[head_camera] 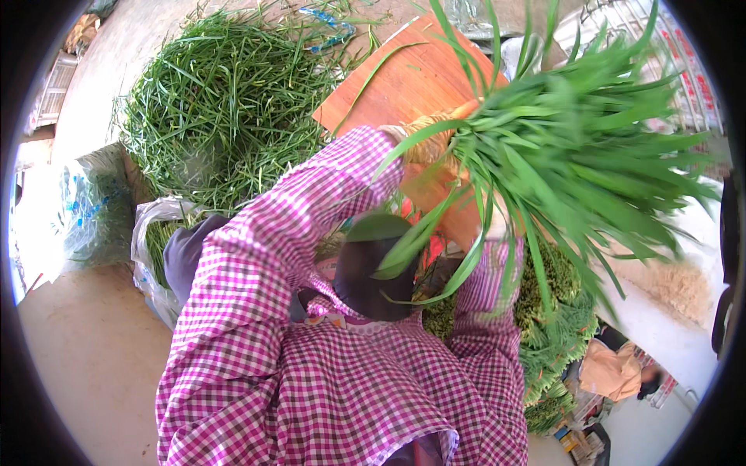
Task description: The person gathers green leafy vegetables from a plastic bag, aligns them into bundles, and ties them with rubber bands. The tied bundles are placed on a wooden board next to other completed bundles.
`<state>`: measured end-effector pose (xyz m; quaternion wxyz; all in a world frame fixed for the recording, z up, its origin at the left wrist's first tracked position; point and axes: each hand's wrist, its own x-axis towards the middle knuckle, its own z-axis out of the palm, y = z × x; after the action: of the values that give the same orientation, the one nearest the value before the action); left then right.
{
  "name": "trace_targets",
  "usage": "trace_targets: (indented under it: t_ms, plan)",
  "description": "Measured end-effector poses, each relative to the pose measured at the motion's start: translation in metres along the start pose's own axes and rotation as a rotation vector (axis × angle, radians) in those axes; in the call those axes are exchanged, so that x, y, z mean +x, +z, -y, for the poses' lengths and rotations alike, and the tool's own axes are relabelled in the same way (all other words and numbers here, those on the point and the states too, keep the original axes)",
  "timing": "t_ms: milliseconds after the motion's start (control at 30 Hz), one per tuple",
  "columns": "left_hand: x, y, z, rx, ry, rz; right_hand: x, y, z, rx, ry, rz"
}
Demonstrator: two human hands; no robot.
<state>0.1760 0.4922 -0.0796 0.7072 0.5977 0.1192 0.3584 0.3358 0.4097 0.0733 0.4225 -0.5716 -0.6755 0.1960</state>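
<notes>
A large bunch of garlic chives (559, 134) fans out to the right above an orange wooden board (419, 64), its leaf tips blurred. My left hand (431, 137), in a yellowish knit covering, grips the bunch at its stalk end. Long leaves droop over the wrist and across the front of my checked smock (373, 373). Below the bunch, my right hand (499, 216) is blurred and mostly covered by leaves, so its fingers cannot be made out. A single loose leaf (373, 78) lies on the board.
Loose chives (233, 105) form a big heap left of the board. Clear plastic bags (93, 209) stand farther left. Tied green bundles (553, 338) are stacked by my right arm. Another person (612, 370) is at lower right, beyond a pale surface (658, 291).
</notes>
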Motion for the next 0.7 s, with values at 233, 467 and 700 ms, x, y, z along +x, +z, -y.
trace_targets:
  t_ms: [233, 467, 700]
  plan:
    - [-0.021, 0.025, -0.061, 0.375, -0.096, -0.058, -0.004, 0.013, 0.005, 0.16, 0.092, -0.036]
    - [0.013, -0.005, -0.143, 0.246, -0.322, 0.271, -0.06, 0.038, 0.024, 0.771, 0.425, -0.176]
    - [-0.025, 0.004, -0.138, 1.0, -0.588, 0.202, -0.089, 0.058, -0.003, 0.733, 0.945, 0.132]
